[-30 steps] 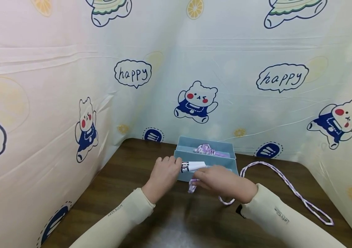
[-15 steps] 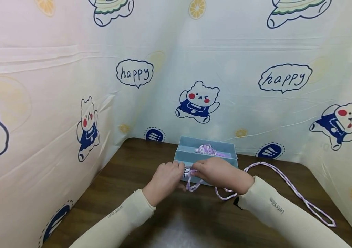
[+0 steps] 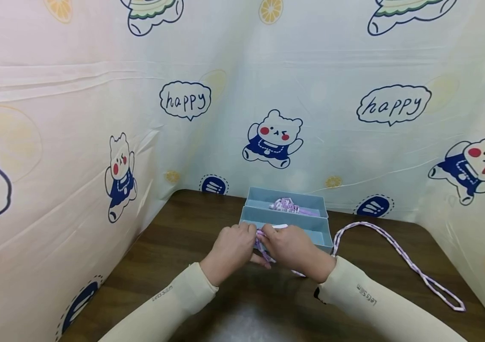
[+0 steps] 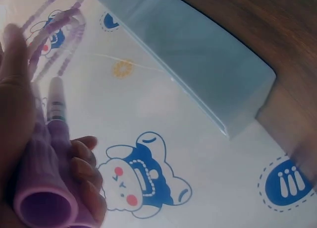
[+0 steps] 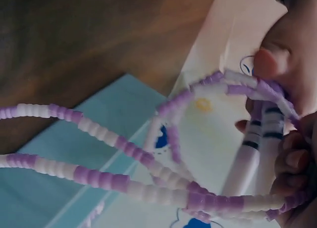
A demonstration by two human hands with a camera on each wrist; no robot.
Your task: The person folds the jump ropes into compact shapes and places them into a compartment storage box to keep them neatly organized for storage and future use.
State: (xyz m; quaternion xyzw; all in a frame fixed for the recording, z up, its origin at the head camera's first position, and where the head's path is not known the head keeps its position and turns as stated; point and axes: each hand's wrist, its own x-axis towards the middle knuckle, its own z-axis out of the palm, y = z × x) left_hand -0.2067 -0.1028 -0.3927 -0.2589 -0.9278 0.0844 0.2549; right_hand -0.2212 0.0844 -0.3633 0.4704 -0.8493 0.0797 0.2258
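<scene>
My left hand [image 3: 231, 247] grips the paired handles of a beaded jump rope. In the left wrist view these purple handles [image 4: 58, 146] lie side by side, with one hollow end facing the camera. My right hand [image 3: 291, 249] is close beside the left, its fingers curled on the purple-and-white beaded rope [image 5: 104, 180]. A loop of rope bends around near the white, dark-ringed ends of the handles [image 5: 241, 166] in the right wrist view. The rest of the rope [image 3: 396, 251] trails across the table to the right in a long double strand.
A light blue box [image 3: 327, 232] with two compartments stands behind my hands. Its rear compartment holds another bundled purple-and-white beaded rope [image 3: 286, 205]. The dark wooden table [image 3: 200, 213] is bordered by a printed cloth [image 3: 332, 142] at the back and sides.
My right hand has moved slightly left, up against the left hand, bringing rope around the handles. The white handle ends are now mostly covered. The left hand keeps its grip, nearly still.
</scene>
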